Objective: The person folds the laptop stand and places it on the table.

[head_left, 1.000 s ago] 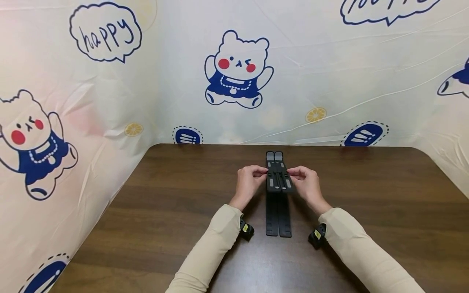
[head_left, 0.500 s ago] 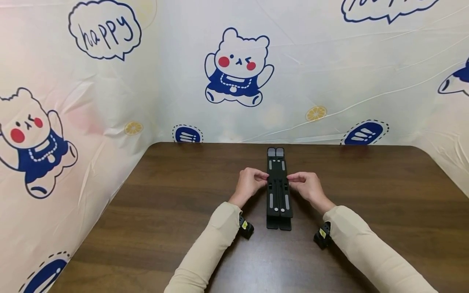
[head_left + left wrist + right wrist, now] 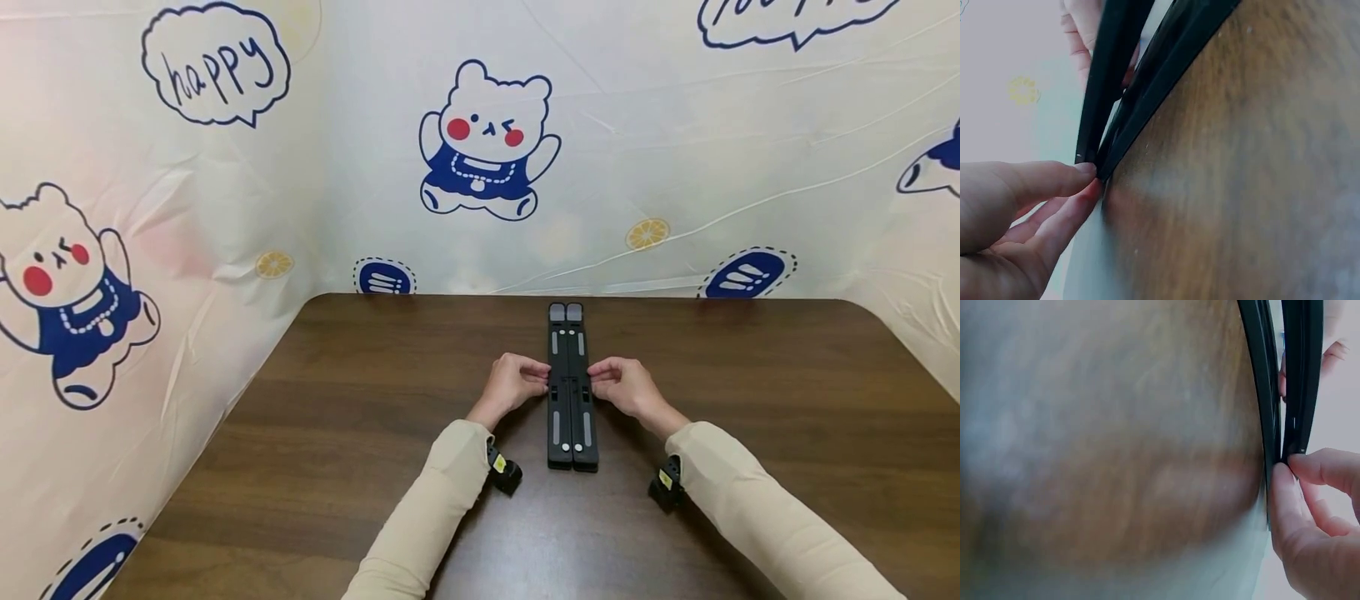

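A black folding laptop stand [image 3: 567, 400] with grey pads lies lengthwise on the table, its two long halves side by side. My left hand [image 3: 512, 385] pinches its left edge near the middle with thumb and fingers, and my right hand [image 3: 628, 387] pinches the right edge opposite. From the left wrist, the upper arm [image 3: 1107, 81] and lower arm [image 3: 1166, 81] of the stand form a narrow V, with the thumb tip [image 3: 1086, 168] close to where they meet. A thin gap between the arms also shows in the right wrist view, above the right fingertips [image 3: 1282, 470].
The brown wooden table [image 3: 360, 400] stretches out on both sides of the stand. Behind it hangs a pale printed cloth [image 3: 360, 167] with bear drawings. A small black camera [image 3: 506, 472] is strapped on the left wrist, another camera [image 3: 666, 483] on the right.
The stand's upper part has swung down toward me, now nearly covering the lower part. Both hands have come slightly nearer to me with it, still at its edges.
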`<state>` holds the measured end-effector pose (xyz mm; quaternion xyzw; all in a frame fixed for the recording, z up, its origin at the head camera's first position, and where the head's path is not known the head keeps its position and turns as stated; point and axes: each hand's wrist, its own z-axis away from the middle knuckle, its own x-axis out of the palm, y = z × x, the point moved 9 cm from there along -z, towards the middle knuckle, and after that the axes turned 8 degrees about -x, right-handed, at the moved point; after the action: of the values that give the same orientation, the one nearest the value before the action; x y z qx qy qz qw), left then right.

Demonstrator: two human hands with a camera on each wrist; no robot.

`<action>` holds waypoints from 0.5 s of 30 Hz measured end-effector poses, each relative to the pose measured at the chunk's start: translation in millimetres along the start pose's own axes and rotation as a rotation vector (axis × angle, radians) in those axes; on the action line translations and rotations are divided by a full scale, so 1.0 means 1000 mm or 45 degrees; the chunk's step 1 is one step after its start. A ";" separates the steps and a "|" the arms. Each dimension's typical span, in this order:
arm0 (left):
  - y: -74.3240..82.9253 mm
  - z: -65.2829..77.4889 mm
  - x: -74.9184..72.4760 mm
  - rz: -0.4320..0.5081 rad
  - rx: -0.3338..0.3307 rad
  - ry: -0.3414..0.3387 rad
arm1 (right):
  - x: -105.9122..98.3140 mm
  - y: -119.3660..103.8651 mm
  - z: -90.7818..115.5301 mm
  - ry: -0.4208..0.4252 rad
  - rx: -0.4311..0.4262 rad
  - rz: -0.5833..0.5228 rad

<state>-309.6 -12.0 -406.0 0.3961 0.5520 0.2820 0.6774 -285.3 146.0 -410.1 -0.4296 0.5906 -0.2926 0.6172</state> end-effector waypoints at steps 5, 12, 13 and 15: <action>0.000 0.001 0.000 -0.009 0.024 -0.033 | 0.002 0.001 0.000 -0.047 0.011 0.002; -0.001 0.003 -0.004 -0.072 0.023 -0.028 | 0.004 -0.009 0.002 -0.075 -0.071 0.084; 0.000 0.004 -0.005 -0.094 0.035 -0.012 | 0.002 -0.011 0.002 -0.064 -0.089 0.122; 0.006 0.007 -0.010 -0.147 0.067 0.045 | -0.003 -0.015 0.003 -0.026 -0.136 0.221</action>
<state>-305.3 -19.1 -395.3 0.3764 0.5931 0.2349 0.6719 -280.6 141.8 -395.5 -0.4120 0.6340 -0.2016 0.6226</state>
